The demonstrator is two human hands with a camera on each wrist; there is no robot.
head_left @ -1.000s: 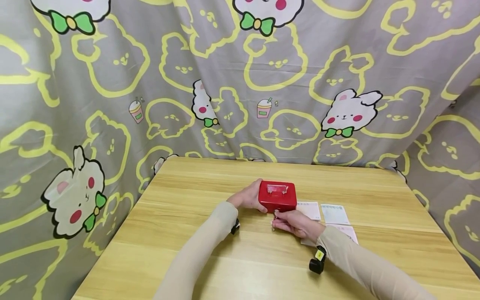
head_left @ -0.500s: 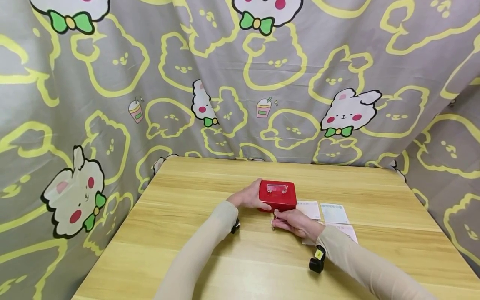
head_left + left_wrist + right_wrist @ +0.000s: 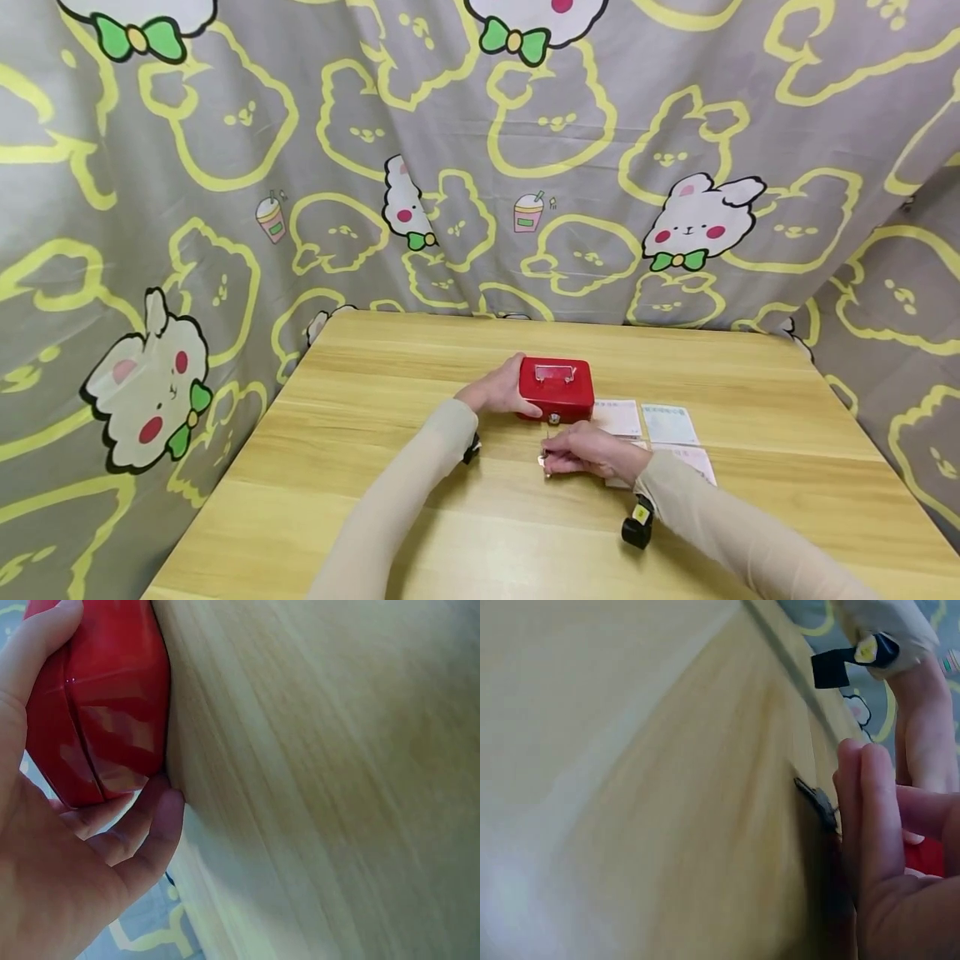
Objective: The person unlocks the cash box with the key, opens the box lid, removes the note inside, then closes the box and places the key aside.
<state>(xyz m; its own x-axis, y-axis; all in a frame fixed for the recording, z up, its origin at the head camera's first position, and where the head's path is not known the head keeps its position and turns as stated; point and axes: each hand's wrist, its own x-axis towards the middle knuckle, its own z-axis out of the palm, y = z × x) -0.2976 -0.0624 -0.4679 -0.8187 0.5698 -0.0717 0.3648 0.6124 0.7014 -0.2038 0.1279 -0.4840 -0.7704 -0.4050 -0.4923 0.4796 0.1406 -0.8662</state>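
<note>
A small red cash box (image 3: 558,402) with a wire handle on its lid stands on the wooden table, lid down. My left hand (image 3: 498,390) grips its left side, the thumb across the front corner; in the left wrist view the fingers (image 3: 161,832) curl at the box's end. The round silver lock (image 3: 554,418) on the box's front shows bare. Just in front of it, my right hand (image 3: 592,454) pinches a small bunch of keys (image 3: 543,460), apart from the lock. In the right wrist view the keys (image 3: 817,802) hang beside the fingers, their pinched part hidden.
Several banknotes (image 3: 670,425) lie on the table to the right of the box, some partly under the right hand and forearm. A patterned grey curtain (image 3: 450,150) hangs behind the table (image 3: 360,367) and at its sides.
My right hand has drawn back from the box's front with the keys, and the lock has come into sight. The left hand keeps its hold on the box.
</note>
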